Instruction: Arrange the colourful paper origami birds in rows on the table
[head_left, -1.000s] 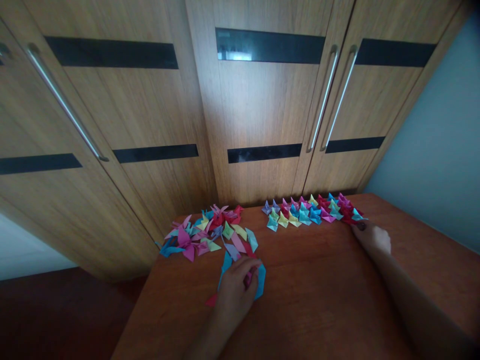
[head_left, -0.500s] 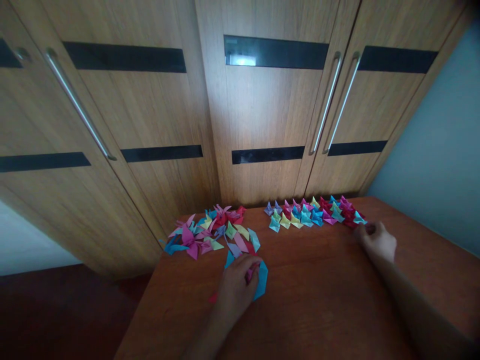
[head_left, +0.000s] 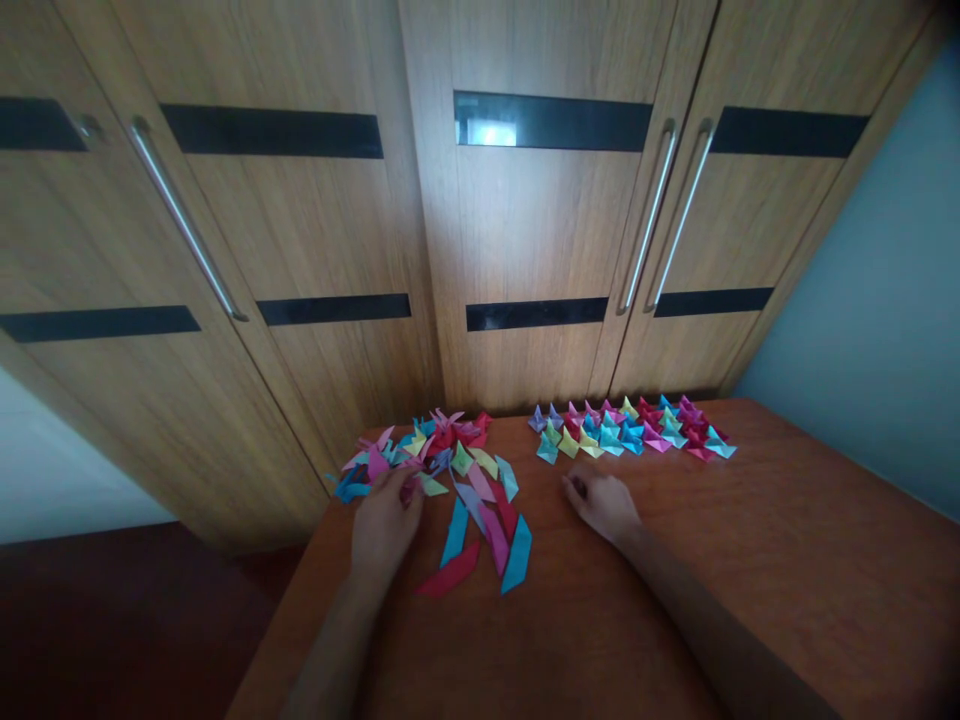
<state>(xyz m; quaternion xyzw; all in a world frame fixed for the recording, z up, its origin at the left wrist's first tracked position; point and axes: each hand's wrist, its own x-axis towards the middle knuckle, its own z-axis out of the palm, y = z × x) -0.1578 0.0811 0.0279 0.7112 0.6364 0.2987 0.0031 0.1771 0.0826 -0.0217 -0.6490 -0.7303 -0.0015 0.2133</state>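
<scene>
My left hand (head_left: 384,525) is at the front of a heap of colourful folded paper pieces (head_left: 450,430), its fingers closed around a pink folded paper piece (head_left: 411,487). My right hand (head_left: 606,508) rests low over the table with its fingers curled in, and nothing shows in them. Between my hands lie flat folded paper strips: a red strip (head_left: 450,572), a blue strip (head_left: 517,555) and a magenta strip (head_left: 493,540). Beyond my right hand stand rows of small pointed origami pieces (head_left: 611,437) in several colours. A light blue origami piece (head_left: 721,446) ends the front row.
The brown wooden table (head_left: 585,640) backs onto a wooden wardrobe (head_left: 525,220) with long metal handles. A pale blue wall (head_left: 885,330) rises at the right. The table's left edge drops to a dark red floor (head_left: 112,620).
My right hand has left the right end of the rows and moved left towards the middle. My left hand has moved left from the strips to the heap, uncovering the strips.
</scene>
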